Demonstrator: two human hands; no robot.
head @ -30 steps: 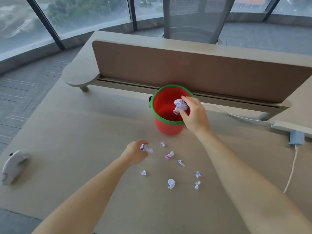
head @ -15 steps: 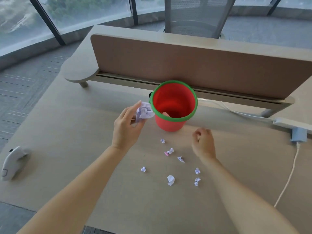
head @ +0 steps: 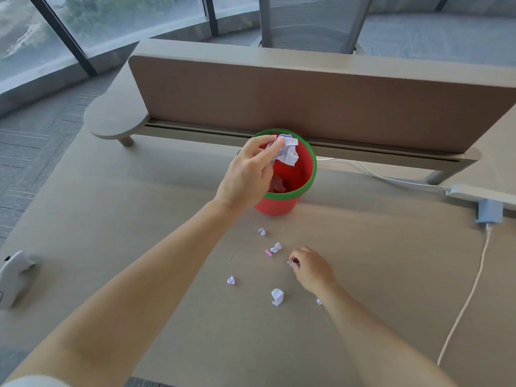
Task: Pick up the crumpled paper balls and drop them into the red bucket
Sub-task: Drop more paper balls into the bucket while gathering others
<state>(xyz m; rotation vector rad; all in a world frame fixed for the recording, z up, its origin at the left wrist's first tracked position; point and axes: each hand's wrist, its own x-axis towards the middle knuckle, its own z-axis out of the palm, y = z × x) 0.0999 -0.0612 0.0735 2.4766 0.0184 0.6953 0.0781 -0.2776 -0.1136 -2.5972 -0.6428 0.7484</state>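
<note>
The red bucket (head: 303,169) with a green rim stands on the desk in front of the divider. My left hand (head: 248,174) is over its mouth, fingers pinched on a crumpled paper ball (head: 287,153). Something crumpled lies at the bucket's bottom. My right hand (head: 312,268) rests low on the desk, its fingertips closed on a small paper scrap (head: 291,263). Several small paper balls lie on the desk: one (head: 262,231) near the bucket, one (head: 276,247) beside a pink bit (head: 268,252), one (head: 231,280) further left, and a bigger one (head: 277,296) in front.
A brown divider panel (head: 321,99) runs behind the bucket. A white cable (head: 463,305) hangs from a blue-grey clamp (head: 490,212) at the right. A white device (head: 14,277) lies at the desk's left edge. An office chair (head: 310,23) stands behind the divider.
My left hand has carried its paper ball from beside the bucket to over its mouth. My right hand has dropped toward me and closed on a small scrap.
</note>
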